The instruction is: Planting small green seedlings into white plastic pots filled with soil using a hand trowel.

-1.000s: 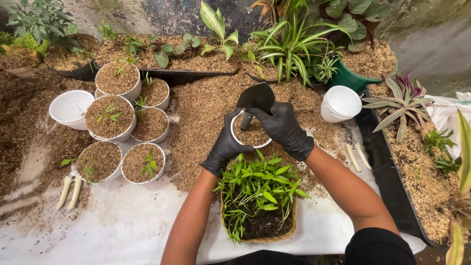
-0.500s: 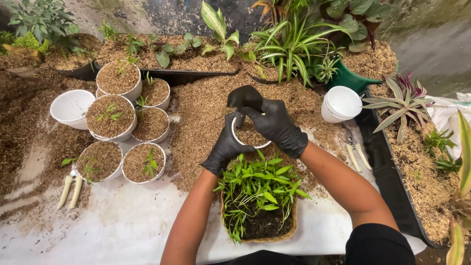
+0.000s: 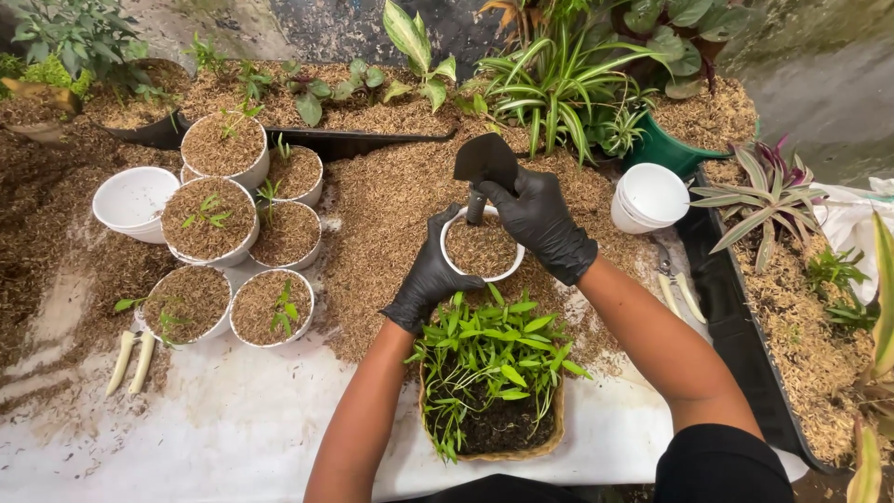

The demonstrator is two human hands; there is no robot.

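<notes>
While a small white pot (image 3: 481, 249) of brown husk mix is clasped at its near-left rim by the gloved left hand (image 3: 430, 273), a dark trowel (image 3: 484, 166) is gripped by the right hand (image 3: 538, 224) just beyond the pot. Judged best practice: pot kept steady, blade kept low over the rim, spillage limited. Trowel handle mostly hidden by fingers; fill depth not discernible. Seedling basket (image 3: 491, 442) noted nearer than both hands.
</notes>
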